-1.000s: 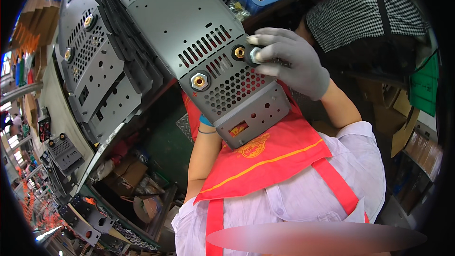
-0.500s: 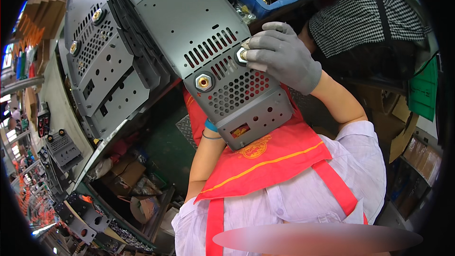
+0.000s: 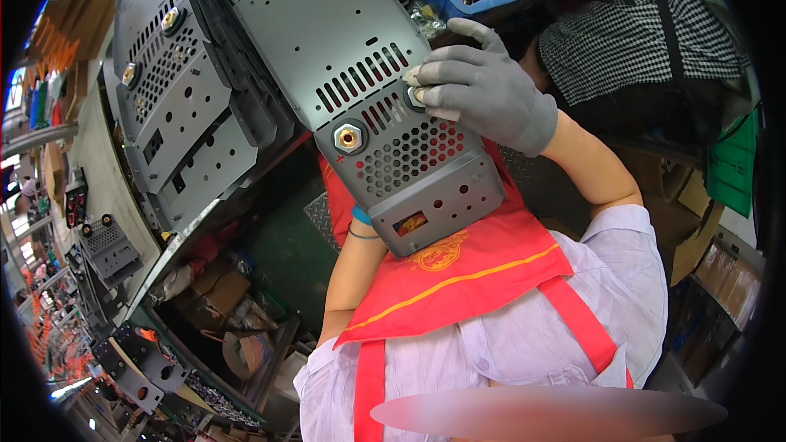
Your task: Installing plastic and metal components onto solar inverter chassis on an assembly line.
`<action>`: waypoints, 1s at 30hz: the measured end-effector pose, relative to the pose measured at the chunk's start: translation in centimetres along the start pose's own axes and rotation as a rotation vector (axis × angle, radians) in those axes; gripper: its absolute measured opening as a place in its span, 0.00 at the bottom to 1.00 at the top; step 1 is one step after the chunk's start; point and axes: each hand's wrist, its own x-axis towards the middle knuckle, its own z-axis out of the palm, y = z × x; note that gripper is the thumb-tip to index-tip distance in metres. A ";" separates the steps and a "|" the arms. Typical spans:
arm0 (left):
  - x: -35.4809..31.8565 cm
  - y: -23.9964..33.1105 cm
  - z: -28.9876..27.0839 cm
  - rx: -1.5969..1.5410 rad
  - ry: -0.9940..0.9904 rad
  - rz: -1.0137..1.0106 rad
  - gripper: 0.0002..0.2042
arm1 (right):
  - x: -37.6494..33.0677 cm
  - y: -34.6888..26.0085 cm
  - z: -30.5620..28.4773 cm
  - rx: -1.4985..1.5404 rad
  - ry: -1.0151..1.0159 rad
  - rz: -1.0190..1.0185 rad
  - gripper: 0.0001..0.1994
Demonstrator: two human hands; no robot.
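Above the red apron (image 3: 483, 278) juts a perforated grey metal panel (image 3: 336, 45); the gloved right hand (image 3: 495, 98) has its grip closed around the right-side hex nut (image 3: 413, 99). The panel hides the left hand, whose grip I cannot tell.

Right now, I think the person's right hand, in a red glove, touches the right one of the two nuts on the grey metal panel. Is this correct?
Not fully: the glove is grey, not red, as the head view shows. The right hand does touch the right nut of the two on the grey metal panel.
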 end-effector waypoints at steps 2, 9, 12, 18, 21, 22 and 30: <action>0.0 0.1 0.0 0.005 0.002 0.000 0.23 | 0.4 0.3 0.3 0.093 0.000 -0.007 0.10; -0.2 0.3 -0.1 0.026 0.003 -0.013 0.24 | -0.1 -0.2 0.2 0.070 -0.036 0.100 0.09; -0.3 0.4 -0.4 0.041 0.007 -0.018 0.24 | 0.1 0.0 -0.3 0.120 -0.054 0.113 0.11; -1.1 0.7 -0.6 0.092 0.005 -0.055 0.24 | 0.2 -0.3 -0.2 -0.018 -0.101 0.046 0.11; -1.5 0.8 -0.7 0.104 0.010 -0.063 0.24 | -0.9 -0.6 -0.7 -0.003 0.025 0.134 0.14; -1.5 0.8 -0.9 0.108 0.011 -0.065 0.24 | -1.2 -0.8 -0.7 0.138 0.013 0.212 0.16; -2.2 0.2 -2.2 0.129 -0.046 -0.050 0.24 | -1.7 -1.7 -1.4 0.278 0.153 0.065 0.08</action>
